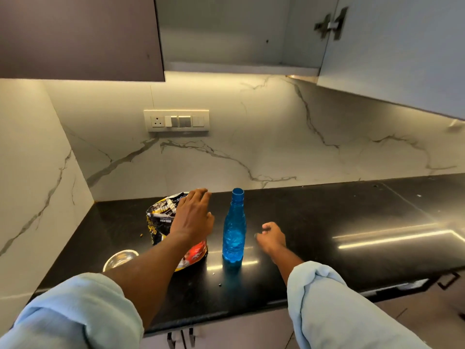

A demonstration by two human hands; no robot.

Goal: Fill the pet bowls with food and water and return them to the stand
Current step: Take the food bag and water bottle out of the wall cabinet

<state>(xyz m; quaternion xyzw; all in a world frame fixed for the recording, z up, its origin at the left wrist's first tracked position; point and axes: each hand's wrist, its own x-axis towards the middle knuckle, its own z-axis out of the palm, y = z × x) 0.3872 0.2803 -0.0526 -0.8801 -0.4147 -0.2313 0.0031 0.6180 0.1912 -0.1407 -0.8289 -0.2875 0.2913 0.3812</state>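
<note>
A black and red pet food bag (161, 217) stands on the black counter (327, 222), its top crumpled. My left hand (193, 215) rests flat on the bag's top right side, fingers spread. To the bag's right a blue plastic water bottle (234, 227) stands upright with no cap on its neck. My right hand (271, 236) hovers low just right of the bottle, fingers curled; something small and dark shows at the fingertips, and I cannot tell what it is. A steel pet bowl (120, 258) sits at the front left, partly hidden by my left forearm.
Marble walls close the counter at the back and left, with a switch panel (176, 120) on the back wall. An open cabinet door (392, 46) hangs overhead at the right. A few crumbs lie near the bag and bottle. Drawer handles (448, 280) sit below the counter edge.
</note>
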